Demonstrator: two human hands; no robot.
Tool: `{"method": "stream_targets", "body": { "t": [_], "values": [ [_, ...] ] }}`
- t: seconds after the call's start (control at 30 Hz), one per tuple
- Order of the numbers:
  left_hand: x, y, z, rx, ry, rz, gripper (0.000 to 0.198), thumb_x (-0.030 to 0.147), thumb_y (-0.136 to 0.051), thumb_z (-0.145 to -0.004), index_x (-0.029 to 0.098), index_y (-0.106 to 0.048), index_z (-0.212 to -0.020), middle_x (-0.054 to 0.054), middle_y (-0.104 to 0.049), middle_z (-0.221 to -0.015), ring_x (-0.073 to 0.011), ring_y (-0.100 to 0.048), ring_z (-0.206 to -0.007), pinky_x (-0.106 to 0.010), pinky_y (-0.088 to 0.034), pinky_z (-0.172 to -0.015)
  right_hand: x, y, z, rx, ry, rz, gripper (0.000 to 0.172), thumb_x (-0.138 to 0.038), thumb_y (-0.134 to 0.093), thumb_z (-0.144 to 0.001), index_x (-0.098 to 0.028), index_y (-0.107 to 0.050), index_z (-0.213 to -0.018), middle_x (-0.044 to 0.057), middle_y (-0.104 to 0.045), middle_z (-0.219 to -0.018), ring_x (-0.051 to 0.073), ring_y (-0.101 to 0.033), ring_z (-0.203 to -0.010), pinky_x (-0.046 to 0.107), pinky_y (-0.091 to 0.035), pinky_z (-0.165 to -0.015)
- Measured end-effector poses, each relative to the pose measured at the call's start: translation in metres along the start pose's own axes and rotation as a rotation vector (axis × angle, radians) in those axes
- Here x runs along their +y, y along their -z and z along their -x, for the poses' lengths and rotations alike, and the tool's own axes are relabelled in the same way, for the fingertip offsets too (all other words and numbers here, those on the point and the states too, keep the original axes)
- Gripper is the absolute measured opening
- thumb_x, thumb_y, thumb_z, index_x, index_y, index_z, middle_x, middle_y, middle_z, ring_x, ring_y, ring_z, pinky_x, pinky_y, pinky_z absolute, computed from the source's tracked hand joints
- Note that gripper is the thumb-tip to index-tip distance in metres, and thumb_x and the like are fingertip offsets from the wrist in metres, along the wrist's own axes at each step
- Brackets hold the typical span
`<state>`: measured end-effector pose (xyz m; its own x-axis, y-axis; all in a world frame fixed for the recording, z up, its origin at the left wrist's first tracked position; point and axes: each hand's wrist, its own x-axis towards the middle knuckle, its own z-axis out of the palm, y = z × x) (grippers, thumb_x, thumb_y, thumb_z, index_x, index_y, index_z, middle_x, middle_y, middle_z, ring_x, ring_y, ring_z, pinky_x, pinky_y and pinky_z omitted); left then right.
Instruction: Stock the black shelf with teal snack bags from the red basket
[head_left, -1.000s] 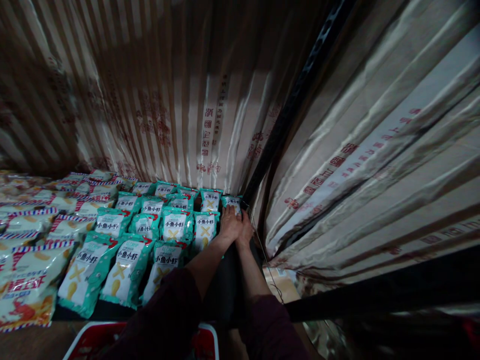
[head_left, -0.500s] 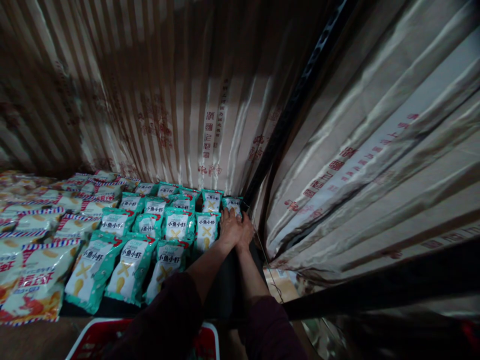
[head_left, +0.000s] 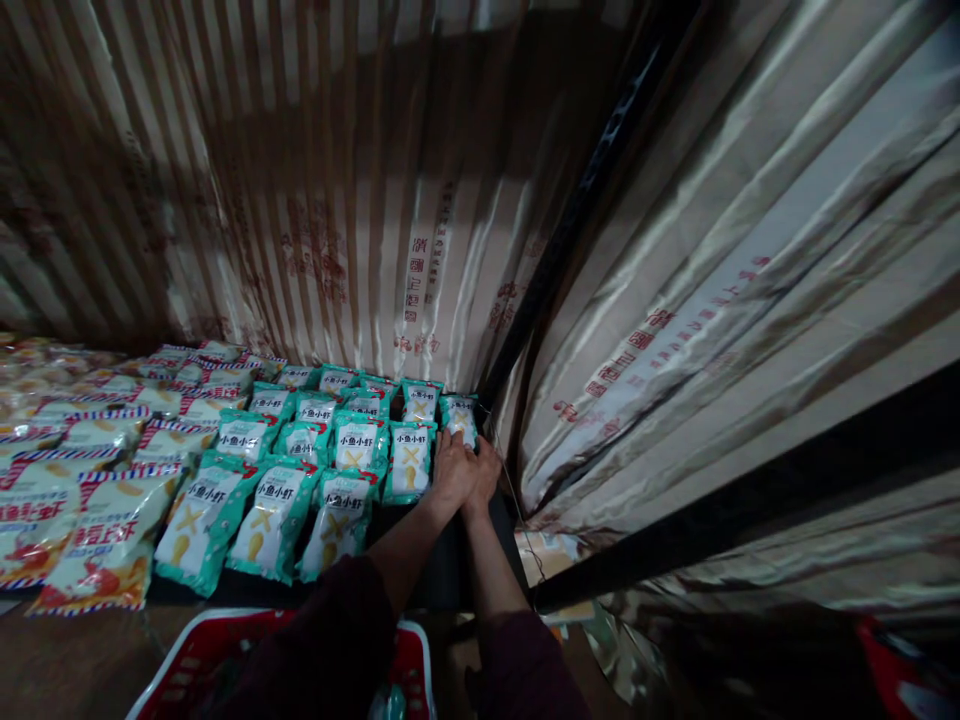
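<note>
At the right end of the display, a small green-and-white snack bag (head_left: 459,416) leans at the back row, its lower end covered by my hands. My left hand (head_left: 453,470) has its fingers over the bag's lower front. My right hand (head_left: 484,476) is closed along the bag's lower right side, its thumb side against my left hand; its fingertips are partly hidden. Just left stand matching bags, one at the back (head_left: 421,402) and one nearer (head_left: 409,460). Several more green bags (head_left: 264,515) fill the rows further left.
Larger cream, red-and-blue striped snack bags (head_left: 105,540) cover the left side. A red basket with a white rim (head_left: 225,625) sits below the shelf's front edge. Pleated printed cloth (head_left: 360,200) hangs behind; a black post (head_left: 555,260) and thin wire (head_left: 517,490) are at the right.
My hands have shifted slightly down and toward me, and more of the snack bag's front shows above my fingers. The view has also moved a little.
</note>
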<state>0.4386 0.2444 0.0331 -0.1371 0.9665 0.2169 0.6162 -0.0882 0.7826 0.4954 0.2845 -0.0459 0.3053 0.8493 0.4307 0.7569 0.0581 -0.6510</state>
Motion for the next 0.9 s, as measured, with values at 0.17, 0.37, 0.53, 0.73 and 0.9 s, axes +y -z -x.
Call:
{"method": "stream_targets", "body": {
  "t": [0.17,0.37,0.53,0.73,0.9],
  "values": [
    [0.000,0.015,0.016,-0.057,0.075,0.014,0.038,0.015,-0.038,-0.084,0.007,-0.060,-0.113,-0.020,-0.060,-0.120,-0.0275,-0.050,-0.121,-0.044,-0.032,-0.109,-0.003,0.013,0.014,-0.040,-0.039,0.015,0.043,-0.026,-0.039,-0.081,-0.007,-0.055,-0.115,0.021,-0.059,-0.120,0.027,-0.050,-0.116,0.041,-0.033,-0.100],
    [0.000,0.026,0.041,-0.066,0.082,0.046,0.039,0.013,-0.036,-0.083,0.013,-0.061,-0.112,-0.015,-0.061,-0.120,-0.0270,-0.051,-0.119,-0.045,-0.036,-0.106,-0.017,0.036,0.042,-0.072,-0.027,-0.010,0.040,-0.022,-0.041,-0.079,-0.012,-0.056,-0.115,0.017,-0.057,-0.122,0.026,-0.047,-0.119,0.042,-0.033,-0.101],
    [0.000,0.041,0.084,-0.111,0.106,0.074,0.038,0.014,-0.037,-0.083,0.020,-0.062,-0.112,-0.010,-0.067,-0.111,-0.0231,-0.059,-0.109,-0.038,-0.043,-0.098,-0.032,0.061,0.085,-0.136,-0.002,-0.069,0.038,-0.021,-0.040,-0.079,-0.016,-0.058,-0.112,0.012,-0.061,-0.116,0.022,-0.052,-0.112,0.037,-0.038,-0.097],
    [-0.019,0.073,0.160,-0.129,0.182,0.152,0.037,0.018,-0.035,-0.087,0.019,-0.057,-0.117,-0.008,-0.067,-0.112,-0.0162,-0.062,-0.101,-0.027,-0.046,-0.092,-0.046,0.086,0.159,-0.229,-0.032,-0.186,0.042,-0.019,-0.036,-0.081,-0.018,-0.058,-0.116,0.008,-0.061,-0.112,0.018,-0.054,-0.106,0.032,-0.041,-0.096],
    [-0.045,0.101,0.225,-0.148,0.198,0.168,0.036,0.018,-0.036,-0.087,0.019,-0.051,-0.119,-0.006,-0.066,-0.111,-0.0150,-0.063,-0.099,-0.027,-0.048,-0.088,-0.059,0.099,0.235,-0.280,-0.031,-0.297,0.043,-0.019,-0.035,-0.081,-0.017,-0.057,-0.117,0.010,-0.059,-0.118,0.019,-0.052,-0.113,0.035,-0.038,-0.101]
  ]
}}
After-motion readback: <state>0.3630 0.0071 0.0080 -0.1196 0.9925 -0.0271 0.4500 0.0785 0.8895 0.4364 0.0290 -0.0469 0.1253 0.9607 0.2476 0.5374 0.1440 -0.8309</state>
